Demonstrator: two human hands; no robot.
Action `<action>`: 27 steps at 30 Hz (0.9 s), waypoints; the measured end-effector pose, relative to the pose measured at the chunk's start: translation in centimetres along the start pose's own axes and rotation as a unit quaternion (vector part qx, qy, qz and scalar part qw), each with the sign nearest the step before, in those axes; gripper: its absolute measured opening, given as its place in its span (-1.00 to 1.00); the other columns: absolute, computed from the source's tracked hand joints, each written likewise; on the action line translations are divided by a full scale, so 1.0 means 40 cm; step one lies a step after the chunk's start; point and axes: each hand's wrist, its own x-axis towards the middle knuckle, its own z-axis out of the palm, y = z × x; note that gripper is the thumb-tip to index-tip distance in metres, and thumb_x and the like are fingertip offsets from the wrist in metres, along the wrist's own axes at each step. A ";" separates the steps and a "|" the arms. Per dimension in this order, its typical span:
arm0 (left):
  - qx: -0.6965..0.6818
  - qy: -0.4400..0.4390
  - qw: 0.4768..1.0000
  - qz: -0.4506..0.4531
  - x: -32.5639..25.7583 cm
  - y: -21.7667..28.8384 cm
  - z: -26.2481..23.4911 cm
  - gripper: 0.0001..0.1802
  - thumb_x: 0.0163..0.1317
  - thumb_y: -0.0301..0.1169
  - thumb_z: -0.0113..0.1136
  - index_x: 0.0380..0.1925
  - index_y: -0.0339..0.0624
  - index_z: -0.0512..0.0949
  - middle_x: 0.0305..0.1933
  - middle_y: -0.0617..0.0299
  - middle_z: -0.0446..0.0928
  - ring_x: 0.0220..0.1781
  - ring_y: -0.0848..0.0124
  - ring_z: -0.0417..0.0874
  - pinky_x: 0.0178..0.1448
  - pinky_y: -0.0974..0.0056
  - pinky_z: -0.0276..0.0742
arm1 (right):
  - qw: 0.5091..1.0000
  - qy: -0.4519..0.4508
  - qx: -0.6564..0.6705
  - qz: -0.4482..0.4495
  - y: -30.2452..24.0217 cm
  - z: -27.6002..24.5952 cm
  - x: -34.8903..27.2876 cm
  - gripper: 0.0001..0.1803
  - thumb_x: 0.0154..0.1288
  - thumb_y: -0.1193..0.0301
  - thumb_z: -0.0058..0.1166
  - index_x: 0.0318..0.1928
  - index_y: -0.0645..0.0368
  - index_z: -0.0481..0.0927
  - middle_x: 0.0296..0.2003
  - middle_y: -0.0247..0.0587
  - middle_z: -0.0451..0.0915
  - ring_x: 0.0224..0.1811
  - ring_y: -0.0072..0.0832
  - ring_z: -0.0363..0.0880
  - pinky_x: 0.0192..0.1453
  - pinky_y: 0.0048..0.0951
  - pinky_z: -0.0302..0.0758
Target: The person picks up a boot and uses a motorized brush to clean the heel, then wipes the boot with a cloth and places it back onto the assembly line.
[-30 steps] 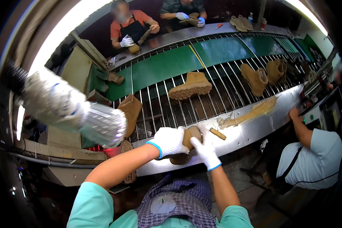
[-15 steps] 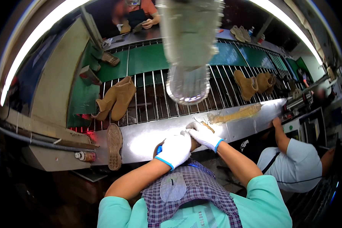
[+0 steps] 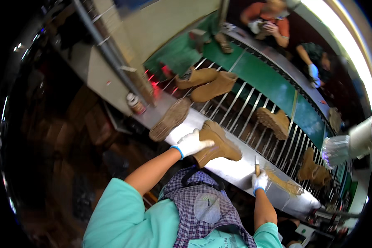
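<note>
My left hand (image 3: 192, 144), in a white glove with a blue cuff, is closed on a tan ankle boot (image 3: 220, 146) that lies tilted over the metal ledge. Farther right, my gloved right hand (image 3: 259, 182) is closed round a slim tool (image 3: 257, 166) with a wooden handle and a pale metal-looking end; its exact kind is unclear. The tool points away from me. Left of the boot, a loose tan shoe sole (image 3: 170, 119) rests on the ledge, tread hidden. Dried yellowish glue (image 3: 286, 184) coats the ledge beside my right hand.
Tan boots (image 3: 214, 87) lie on the metal-rod rack, with another boot (image 3: 274, 122) and a pair (image 3: 314, 170) farther right. A small bottle (image 3: 135, 103) stands at the ledge's left end. A thick lamp-like tube (image 3: 347, 142) hangs at right. A co-worker (image 3: 273, 27) sits across.
The view has swung left. My hands, close together before, are now apart: the left grips the boot, the right holds the tool. Another boot now shows mid-rack, where the tube hung before.
</note>
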 end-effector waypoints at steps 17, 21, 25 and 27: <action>0.018 0.075 0.991 0.105 -0.029 -0.152 0.089 0.10 0.06 -0.03 0.62 0.56 -0.07 0.28 0.61 -0.12 0.25 0.62 -0.10 0.32 0.64 -0.04 0.37 | 0.782 -0.504 0.366 0.006 -0.532 -0.250 -0.325 -0.64 0.68 0.18 -0.02 0.01 0.27 0.58 -0.48 -0.37 0.50 -0.64 -0.61 0.39 -0.62 -0.48 0.46; 0.003 -0.026 0.984 0.177 0.042 -0.158 0.059 0.07 0.06 -0.13 0.62 0.57 0.04 0.28 0.56 -0.04 0.30 0.65 -0.05 0.27 0.69 -0.01 0.30 | 0.773 -0.497 0.394 0.038 -0.600 -0.192 -0.288 -0.63 0.69 0.17 -0.06 0.09 0.26 0.56 -0.47 -0.38 0.50 -0.64 -0.60 0.38 -0.66 -0.51 0.45; 0.002 -0.038 0.987 0.153 0.059 -0.170 0.054 0.06 0.04 -0.09 0.63 0.54 -0.02 0.31 0.52 0.00 0.34 0.62 0.00 0.31 0.66 0.01 0.34 | 0.733 -0.543 0.403 0.081 -0.702 -0.185 -0.287 -0.71 0.66 0.20 -0.07 0.04 0.16 0.53 -0.53 -0.44 0.42 -0.71 -0.63 0.31 -0.71 -0.44 0.52; -0.004 -0.012 0.984 0.178 0.062 -0.176 0.061 0.02 0.06 -0.12 0.61 0.53 -0.02 0.33 0.49 0.01 0.38 0.58 0.00 0.37 0.63 -0.01 0.38 | 0.706 -0.540 0.440 0.124 -0.738 -0.177 -0.322 -0.76 0.64 0.23 -0.08 -0.03 0.12 0.51 -0.55 -0.47 0.39 -0.72 -0.66 0.28 -0.71 -0.40 0.55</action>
